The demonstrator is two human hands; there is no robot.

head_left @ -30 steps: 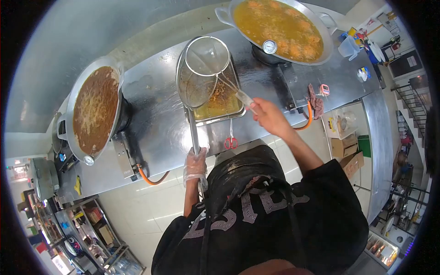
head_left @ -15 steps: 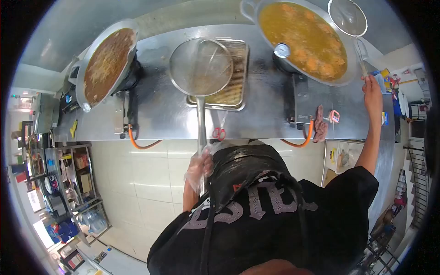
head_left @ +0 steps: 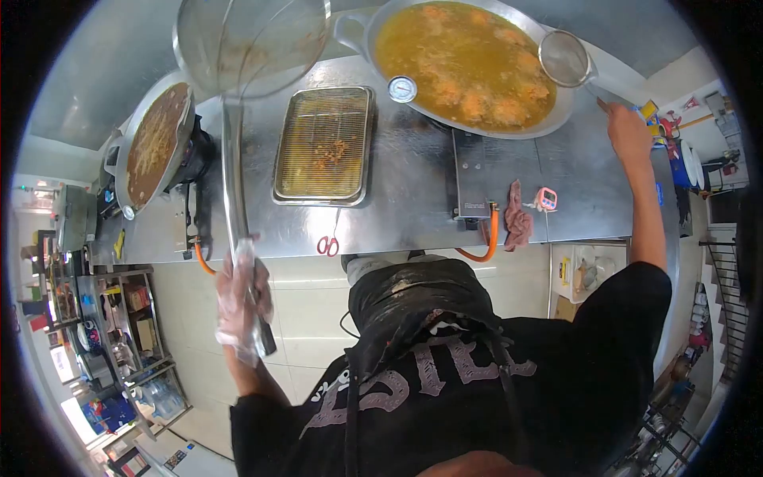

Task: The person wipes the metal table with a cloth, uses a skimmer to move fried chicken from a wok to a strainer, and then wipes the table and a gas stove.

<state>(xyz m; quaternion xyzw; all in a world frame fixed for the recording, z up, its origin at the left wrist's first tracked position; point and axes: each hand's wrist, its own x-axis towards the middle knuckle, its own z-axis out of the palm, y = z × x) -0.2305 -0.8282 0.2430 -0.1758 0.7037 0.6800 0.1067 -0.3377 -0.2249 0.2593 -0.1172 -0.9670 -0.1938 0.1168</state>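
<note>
- The left hand [head_left: 242,298], in a clear plastic glove, is closed tight round the long handle of the large skimmer [head_left: 250,40]; the handle runs up and away from the body, and the mesh bowl hangs raised above the back edge of the tabletop [head_left: 413,207], between the left wok [head_left: 155,143] and the tray [head_left: 322,143]
- The right hand [head_left: 628,131], bare, is stretched far out to the side and curled round the handle end of the small strainer [head_left: 564,57]; its mesh cup sits at the right rim of the right wok [head_left: 461,60], just over the oil
- Half a second ago the large skimmer hung over the tray in the middle; it has since swung left and clear of it, and the left hand went with it; the small strainer, then held high beyond the wok's far rim, has come down to the rim
- The tabletop is steel; the tray holds a wire rack with a few fried crumbs; the right wok is full of golden oil with battered pieces floating, a thermometer dial [head_left: 402,88] clipped at its near edge; the left wok holds dark brown oil
- At the front edge lie red-handled scissors [head_left: 327,245], a cloth [head_left: 517,215] and a pink timer [head_left: 545,197]; an orange hose [head_left: 489,238] loops below
- Pale tiled floor [head_left: 302,318] underfoot; a shelf rack [head_left: 135,318] with boxes and bottles stands to the left
</note>
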